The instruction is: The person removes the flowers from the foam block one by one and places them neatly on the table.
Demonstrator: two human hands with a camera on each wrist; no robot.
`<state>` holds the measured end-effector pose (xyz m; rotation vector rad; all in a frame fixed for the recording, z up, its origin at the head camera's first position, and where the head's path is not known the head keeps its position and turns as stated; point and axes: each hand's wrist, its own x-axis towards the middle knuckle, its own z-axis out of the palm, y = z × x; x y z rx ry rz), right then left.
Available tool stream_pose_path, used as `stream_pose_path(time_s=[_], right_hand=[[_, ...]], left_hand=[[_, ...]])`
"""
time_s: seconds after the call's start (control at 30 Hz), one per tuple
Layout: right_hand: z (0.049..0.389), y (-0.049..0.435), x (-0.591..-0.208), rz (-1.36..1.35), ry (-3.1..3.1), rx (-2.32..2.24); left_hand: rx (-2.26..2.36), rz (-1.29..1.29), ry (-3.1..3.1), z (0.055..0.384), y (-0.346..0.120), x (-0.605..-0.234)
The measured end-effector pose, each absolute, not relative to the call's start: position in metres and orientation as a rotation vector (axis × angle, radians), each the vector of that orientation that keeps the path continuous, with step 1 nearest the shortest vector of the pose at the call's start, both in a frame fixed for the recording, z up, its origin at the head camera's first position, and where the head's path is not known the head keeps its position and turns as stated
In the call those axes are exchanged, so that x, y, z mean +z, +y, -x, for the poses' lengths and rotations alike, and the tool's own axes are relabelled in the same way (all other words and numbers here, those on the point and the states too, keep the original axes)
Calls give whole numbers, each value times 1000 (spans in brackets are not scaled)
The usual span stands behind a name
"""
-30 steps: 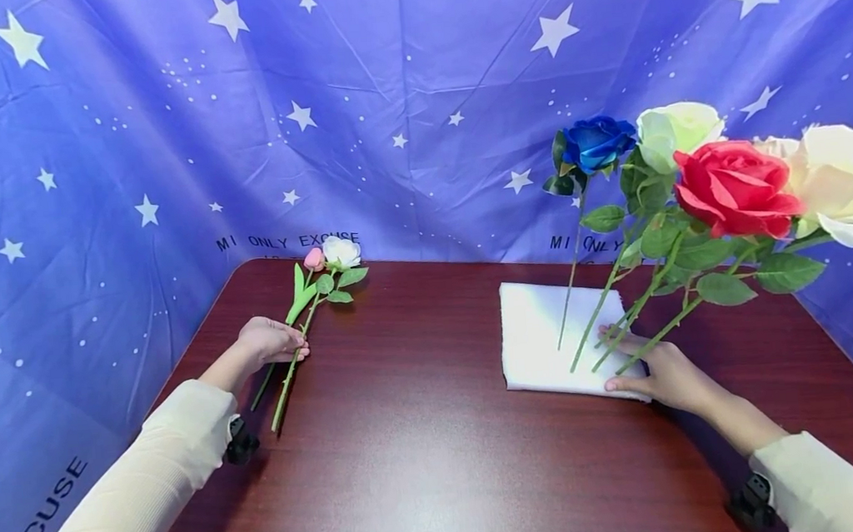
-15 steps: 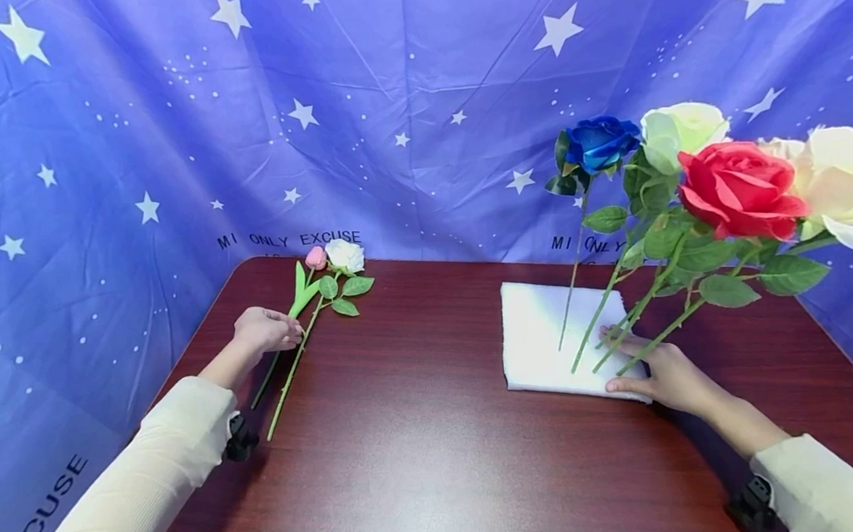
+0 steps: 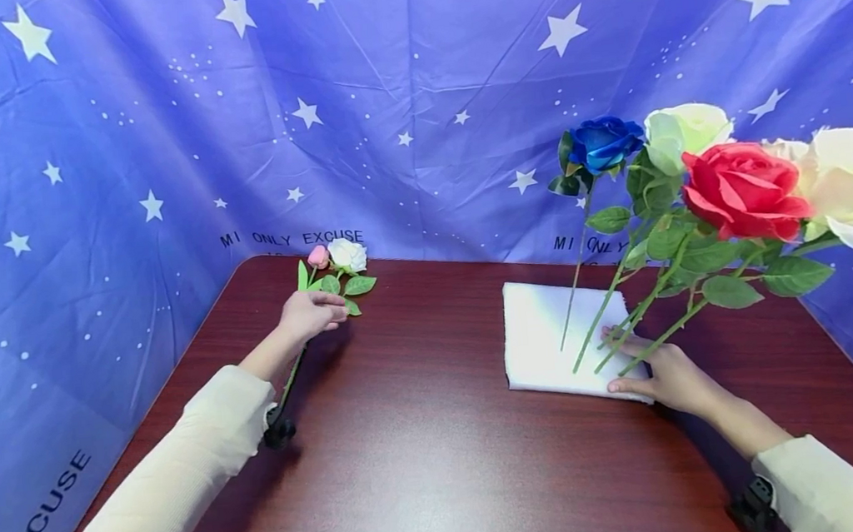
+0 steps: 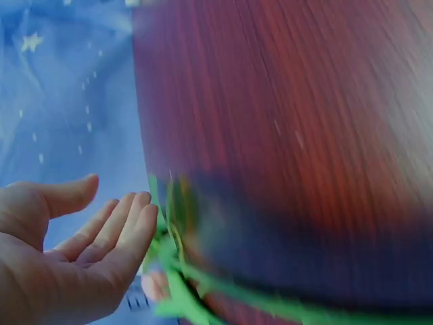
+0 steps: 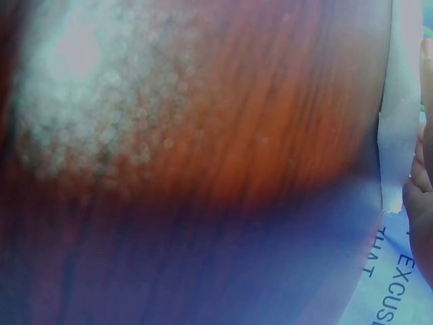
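My left hand (image 3: 312, 312) hovers over a pink tulip (image 3: 318, 257) and a white rose (image 3: 348, 256) lying at the table's back left. Its fingers look straight in the left wrist view, with nothing between them, beside the green stems (image 4: 237, 291). The hand and forearm hide part of those stems in the head view. At the right, my right hand (image 3: 668, 374) rests on the right edge of a white foam block (image 3: 533, 333), thumb and fingers spread. Standing from the block are a blue rose (image 3: 606, 143), a red rose (image 3: 747, 191) and pale roses (image 3: 687, 137).
A dark red wooden table (image 3: 427, 466) lies under everything. Behind and at the sides hangs a blue curtain (image 3: 396, 68) with white stars and lettering. The standing blooms lean right, over my right forearm.
My left hand was at the rose's stem, which shifted slightly on the table. The hand has since moved right and farther back, over both flowers. My right hand stays on the foam block.
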<state>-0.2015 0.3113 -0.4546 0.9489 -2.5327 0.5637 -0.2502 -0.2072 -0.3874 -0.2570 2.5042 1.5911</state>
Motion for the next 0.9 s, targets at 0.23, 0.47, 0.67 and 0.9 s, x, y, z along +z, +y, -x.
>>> stream_pose_path(time_s=[0.23,0.47,0.67,0.9], right_hand=[[202,312,-452,-956,-2557,573],[201,311,-453,-963,-2562,587],[202,310,-454,-940,-2571,559],[202,312,-454,-941,-2563,553]], left_hand=[[1703,90,2467,265,-155,-389],[1908,39,2268,277,-97,-397],[1949,-66,2172,282,-52,-395],[1950,-199,2102,282,-12,-390]])
